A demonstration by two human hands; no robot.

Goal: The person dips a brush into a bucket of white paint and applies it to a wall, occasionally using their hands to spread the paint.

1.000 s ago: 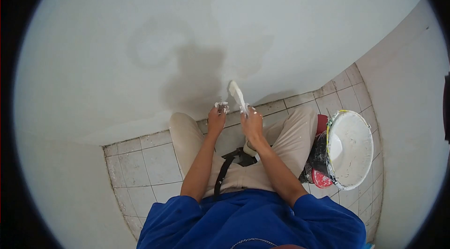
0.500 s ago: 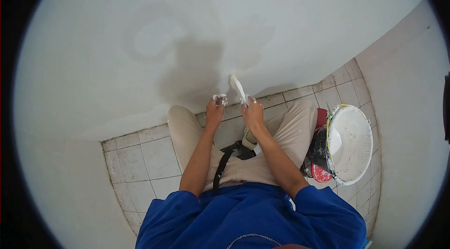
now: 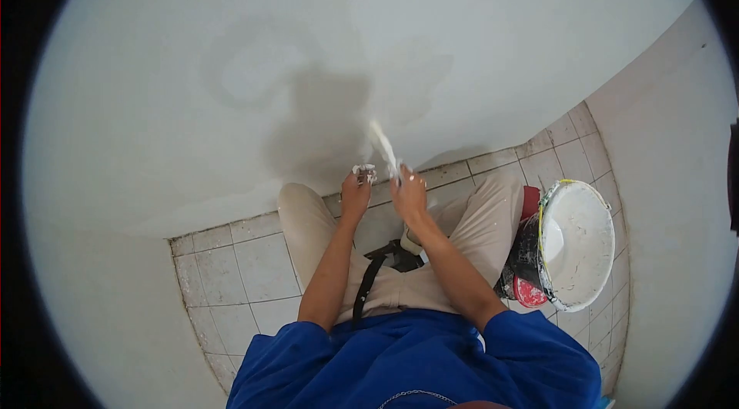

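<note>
My right hand (image 3: 410, 193) is closed around the handle of a putty knife (image 3: 382, 143). Its long blade is coated in white paste and points up and left, close to the white wall (image 3: 477, 55). Beside it, slightly lower left, my left hand (image 3: 355, 195) is curled closed, with white paste on the fingertips. Something small, dark and smeared with white shows at those fingers, too little of it to name. The two hands are apart, above the gap between my knees.
To the right stands a paste-smeared bucket (image 3: 579, 255) with white material inside and a yellow rim edge. A red round object (image 3: 530, 293) sits below its left side. Grey floor tiles (image 3: 265, 264) meet the wall ahead, and other walls rise at left and right.
My right hand has shifted a little left and down with the putty knife, bringing it nearer my left hand. My left hand is slightly lower. The bucket stays in place.
</note>
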